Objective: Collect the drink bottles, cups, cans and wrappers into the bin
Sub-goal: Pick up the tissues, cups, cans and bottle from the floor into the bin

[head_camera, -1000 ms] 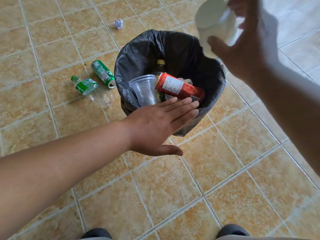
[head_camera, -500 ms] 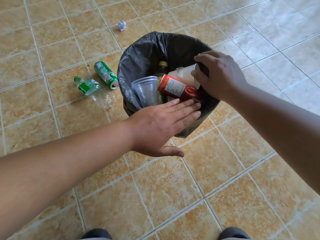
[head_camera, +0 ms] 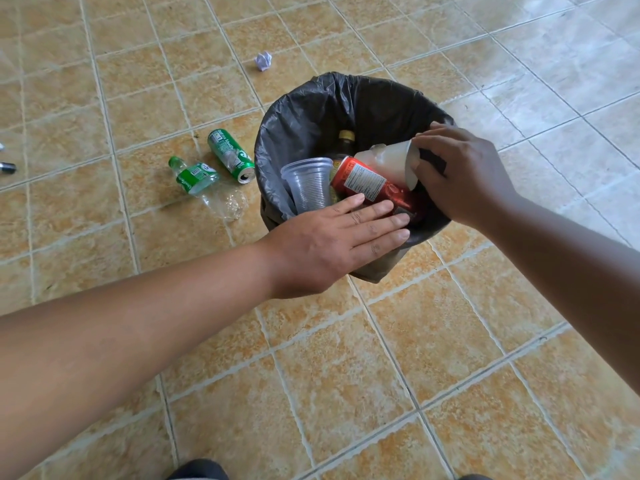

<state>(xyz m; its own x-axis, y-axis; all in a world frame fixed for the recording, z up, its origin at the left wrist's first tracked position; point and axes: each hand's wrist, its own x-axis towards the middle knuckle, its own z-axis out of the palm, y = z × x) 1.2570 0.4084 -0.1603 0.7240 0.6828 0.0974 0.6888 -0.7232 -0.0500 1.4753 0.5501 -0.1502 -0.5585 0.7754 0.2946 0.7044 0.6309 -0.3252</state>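
A bin lined with a black bag (head_camera: 374, 98) stands on the tiled floor. Inside lie a red can (head_camera: 367, 181), a clear plastic cup (head_camera: 308, 185) and a dark bottle with a yellow cap (head_camera: 346, 138). My right hand (head_camera: 464, 174) holds a white paper cup (head_camera: 388, 159) by its rim, tipped on its side over the red can inside the bin. My left hand (head_camera: 332, 244) lies flat with straight fingers on the bin's near rim. Left of the bin on the floor lie a green can (head_camera: 230, 154) and a crushed green-labelled plastic bottle (head_camera: 202, 183).
A crumpled white wrapper (head_camera: 264, 60) lies on the tiles behind the bin. A dark small object (head_camera: 7, 167) sits at the far left edge. The tips of my shoes (head_camera: 197, 471) show at the bottom edge.
My right hand came down from high above the bin with the white cup and lowered it into the bin onto the red can. My left hand stayed on the rim.
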